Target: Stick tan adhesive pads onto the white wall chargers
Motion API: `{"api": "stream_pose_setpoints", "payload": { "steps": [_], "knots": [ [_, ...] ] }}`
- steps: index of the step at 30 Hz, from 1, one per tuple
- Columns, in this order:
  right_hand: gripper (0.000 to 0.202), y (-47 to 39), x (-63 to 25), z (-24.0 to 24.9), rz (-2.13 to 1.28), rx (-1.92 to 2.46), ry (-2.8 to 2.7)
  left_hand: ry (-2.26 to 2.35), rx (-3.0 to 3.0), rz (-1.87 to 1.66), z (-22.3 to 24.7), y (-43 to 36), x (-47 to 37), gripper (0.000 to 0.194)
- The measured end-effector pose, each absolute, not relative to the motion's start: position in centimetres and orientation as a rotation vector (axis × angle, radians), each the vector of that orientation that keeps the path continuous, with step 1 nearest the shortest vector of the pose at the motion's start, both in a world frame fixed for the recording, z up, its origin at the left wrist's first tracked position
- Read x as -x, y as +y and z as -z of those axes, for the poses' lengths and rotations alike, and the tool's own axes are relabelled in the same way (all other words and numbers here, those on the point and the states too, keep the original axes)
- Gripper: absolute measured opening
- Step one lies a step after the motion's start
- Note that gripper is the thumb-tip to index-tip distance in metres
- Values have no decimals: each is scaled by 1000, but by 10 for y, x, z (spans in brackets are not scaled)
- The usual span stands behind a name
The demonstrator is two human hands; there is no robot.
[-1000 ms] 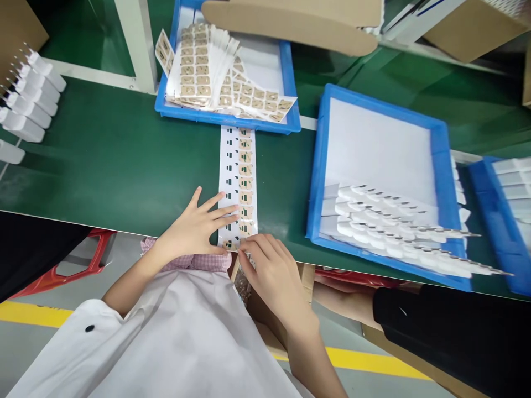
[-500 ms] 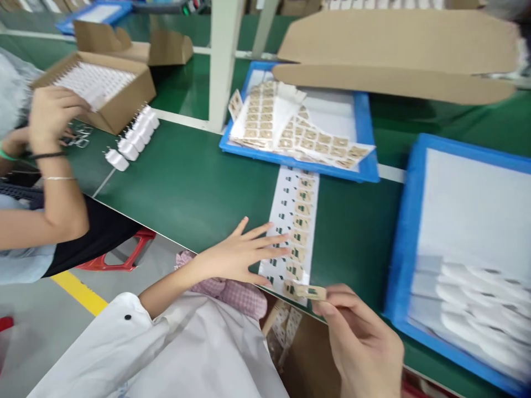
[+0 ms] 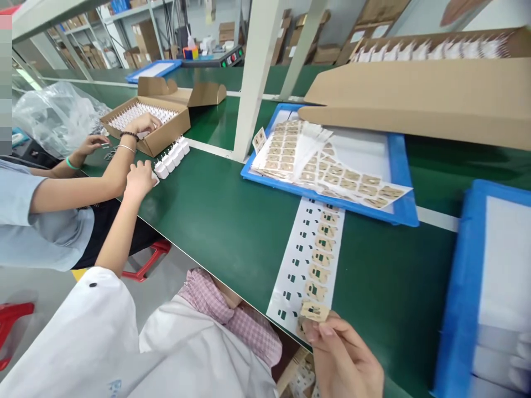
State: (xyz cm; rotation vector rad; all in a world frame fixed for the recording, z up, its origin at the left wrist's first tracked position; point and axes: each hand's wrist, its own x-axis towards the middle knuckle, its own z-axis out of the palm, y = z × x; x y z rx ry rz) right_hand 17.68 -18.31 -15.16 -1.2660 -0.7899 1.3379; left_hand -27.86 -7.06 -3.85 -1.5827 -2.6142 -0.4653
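Observation:
My left hand [image 3: 140, 180] reaches far to the left, its fingers closed around the nearest white charger plug [image 3: 155, 179]; most of that plug is hidden under the fingers. Beyond it stands a row of white charger plugs [image 3: 172, 159], metal pins pointing up. At the table's front edge, my right hand [image 3: 344, 351] pinches a small tan sticker [image 3: 314, 311] with cut-out slots between thumb and fingers. It is just above the lower end of a white backing sheet [image 3: 290, 265], which carries a column of similar tan stickers [image 3: 318, 273].
A blue tray [image 3: 404, 182] holds piled sticker sheets [image 3: 286, 146]. Another blue tray [image 3: 454, 298] stands at the right. At left, a co-worker's hand [image 3: 145, 124] is over a carton [image 3: 166, 132] of white plugs. A white post [image 3: 257, 77] rises behind the table.
My left hand has left the backing sheet and moved left to the plug row, closing on the nearest plug. My right hand still pinches the sticker. The view has tilted up and left.

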Motion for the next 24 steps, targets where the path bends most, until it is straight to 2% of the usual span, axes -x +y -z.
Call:
{"api": "stream_pose_setpoints", "payload": {
  "steps": [3, 6, 9, 11, 13, 15, 18, 20, 21, 24],
  "knots": [
    [42, -185, -177, 152, -1346, 1270, -773, -2672, 1742, 397, 24, -71, 289, 39],
    [41, -185, -178, 149, -1329, 1243, -775, -2700, 1880, 441, 15, -75, 290, 41],
    [38, -184, -175, 137, -1269, 1176, -726, -2692, 1995, 638, 23, -90, 267, 48],
    [36, -182, -166, 120, -1227, 1109, -675, -2645, 2097, 933, 39, -108, 232, 56],
    [34, -181, -151, 100, -1198, 1018, -655, -2558, 2213, 1716, 62, -127, 181, 62],
    [32, -179, -134, 80, -1193, 913, -677, -2362, 2367, 2280, 84, -144, 124, 68],
    [25, -178, -114, 60, -1158, 815, -669, -1811, 2756, 2804, 106, -163, 51, 51],
    [23, -179, -109, 54, -1098, 801, -643, -1670, 2985, 2859, 112, -171, 22, 43],
    [23, -181, -110, 52, -1072, 802, -633, -1719, 3090, 2773, 112, -174, 14, 43],
    [28, -186, -115, 51, -1052, 843, -609, -1859, 3371, 2224, 105, -178, 5, 46]
  ]
}}
